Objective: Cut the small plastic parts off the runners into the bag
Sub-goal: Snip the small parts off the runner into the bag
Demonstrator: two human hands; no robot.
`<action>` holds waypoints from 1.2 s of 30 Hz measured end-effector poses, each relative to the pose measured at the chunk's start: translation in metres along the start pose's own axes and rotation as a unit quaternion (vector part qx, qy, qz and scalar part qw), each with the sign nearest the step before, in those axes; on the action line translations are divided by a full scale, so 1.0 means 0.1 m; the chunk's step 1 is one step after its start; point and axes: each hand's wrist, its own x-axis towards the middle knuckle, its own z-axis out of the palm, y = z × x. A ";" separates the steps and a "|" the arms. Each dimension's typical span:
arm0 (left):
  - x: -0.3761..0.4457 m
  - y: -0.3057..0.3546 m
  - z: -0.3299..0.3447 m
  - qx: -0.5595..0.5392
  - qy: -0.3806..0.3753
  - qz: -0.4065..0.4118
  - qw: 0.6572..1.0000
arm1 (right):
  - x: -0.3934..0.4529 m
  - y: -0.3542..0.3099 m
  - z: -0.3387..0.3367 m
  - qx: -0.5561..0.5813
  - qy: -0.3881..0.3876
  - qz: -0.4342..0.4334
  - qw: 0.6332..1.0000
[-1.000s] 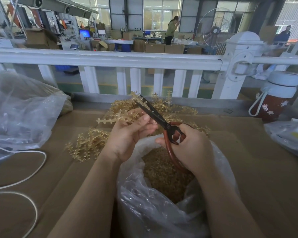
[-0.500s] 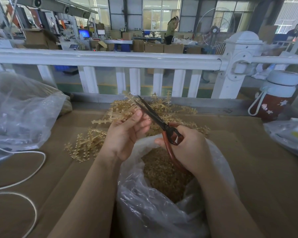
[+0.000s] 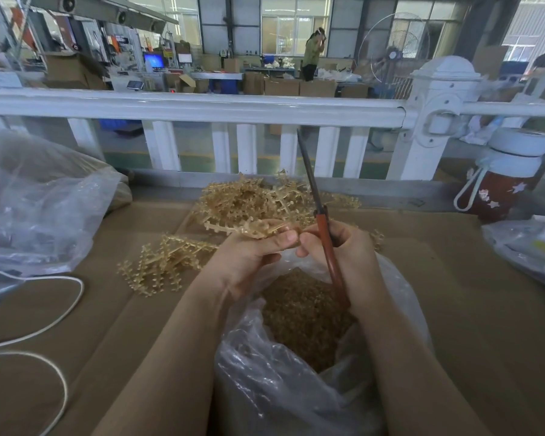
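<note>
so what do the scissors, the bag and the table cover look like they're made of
Scissors: dark, dull metal blades by the look; reddish-brown glossy handles, probably plastic or coated metal.
Bag: thin clear plastic film, seen from its crinkles, glare and the contents showing through.
Table cover: matte brown corrugated cardboard, judging by its seams and folds.

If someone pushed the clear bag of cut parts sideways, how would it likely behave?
The bag would probably slump rather than slide cleanly: its thin film is crumpled and floppy. The heap of cut parts inside likely weighs it down, so it seems unlikely to tip, though loose pieces may shift.
</note>
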 end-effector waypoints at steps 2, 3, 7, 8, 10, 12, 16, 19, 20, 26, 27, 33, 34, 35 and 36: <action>0.00 0.02 -0.04 -0.013 -0.020 0.013 1.000 | 0.00 -0.01 -0.01 0.002 0.013 0.005 1.000; -0.01 0.04 -0.08 -0.012 -0.023 0.023 0.999 | 0.01 -0.01 -0.02 0.001 0.025 0.009 1.000; -0.04 0.11 -0.20 -0.009 -0.046 0.062 0.997 | 0.03 0.00 -0.03 -0.010 0.056 0.012 0.998; -0.05 0.12 -0.21 0.001 -0.047 0.066 0.997 | 0.03 0.00 -0.02 -0.012 0.055 0.009 0.998; -0.07 0.15 -0.24 0.011 -0.040 0.064 0.997 | 0.02 0.00 -0.02 -0.008 0.053 0.000 0.999; -0.08 0.15 -0.24 0.038 -0.008 0.064 0.997 | 0.01 0.00 -0.03 -0.001 0.048 -0.001 0.999; -0.05 0.11 -0.24 0.096 0.019 0.078 0.992 | 0.01 0.01 -0.03 0.008 0.041 -0.001 0.999; -0.02 0.09 -0.23 0.115 0.026 0.098 0.988 | 0.02 0.02 -0.03 -0.010 0.046 0.003 0.999; -0.02 0.09 -0.23 0.109 0.016 0.101 0.989 | 0.02 0.03 -0.03 -0.016 0.045 0.001 0.999; -0.02 0.10 -0.15 0.090 0.038 0.138 0.986 | 0.04 0.05 -0.03 -0.042 0.032 -0.004 0.999; -0.01 0.09 -0.12 0.084 0.053 0.140 0.985 | 0.04 0.06 -0.03 -0.055 0.024 -0.006 0.998; 0.02 0.06 -0.06 0.092 0.062 0.155 0.982 | 0.06 0.12 -0.03 -0.130 0.010 -0.009 0.991; 0.02 0.06 -0.07 0.094 0.060 0.162 0.980 | 0.05 0.12 -0.04 -0.151 0.018 -0.022 0.988; 0.02 0.06 -0.07 0.091 0.059 0.169 0.979 | 0.03 0.12 -0.04 -0.181 0.027 -0.039 0.982; 0.01 0.07 -0.07 0.085 0.060 0.176 0.979 | 0.01 0.12 -0.04 -0.216 0.033 -0.056 0.974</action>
